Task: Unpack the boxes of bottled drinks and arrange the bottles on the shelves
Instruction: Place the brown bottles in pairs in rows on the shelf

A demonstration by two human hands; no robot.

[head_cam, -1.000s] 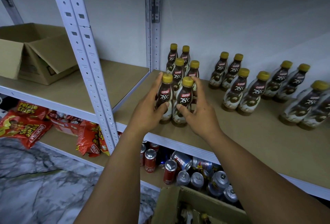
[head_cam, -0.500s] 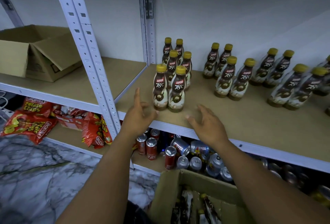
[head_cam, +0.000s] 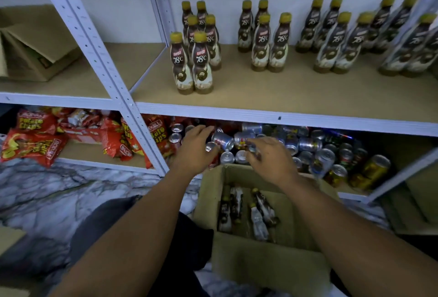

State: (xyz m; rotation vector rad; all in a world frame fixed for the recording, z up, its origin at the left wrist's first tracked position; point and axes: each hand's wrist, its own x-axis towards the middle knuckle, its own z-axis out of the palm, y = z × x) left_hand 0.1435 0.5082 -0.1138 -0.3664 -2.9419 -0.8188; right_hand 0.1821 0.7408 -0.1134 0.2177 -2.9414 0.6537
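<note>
While bottles (head_cam: pixel 203 64) stand shelved, empty hands (head_cam: pixel 194 152) (head_cam: pixel 272 160) hover by the box (head_cam: pixel 265 263).

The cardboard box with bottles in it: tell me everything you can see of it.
The cardboard box is plain brown card, open at the top, standing upright on the marble floor before the low shelf of cans. A few yellow-capped bottles lie loose inside, well short of filling it. The left hand and right hand hang above its far rim, empty; whether they touch it cannot be told.
</note>
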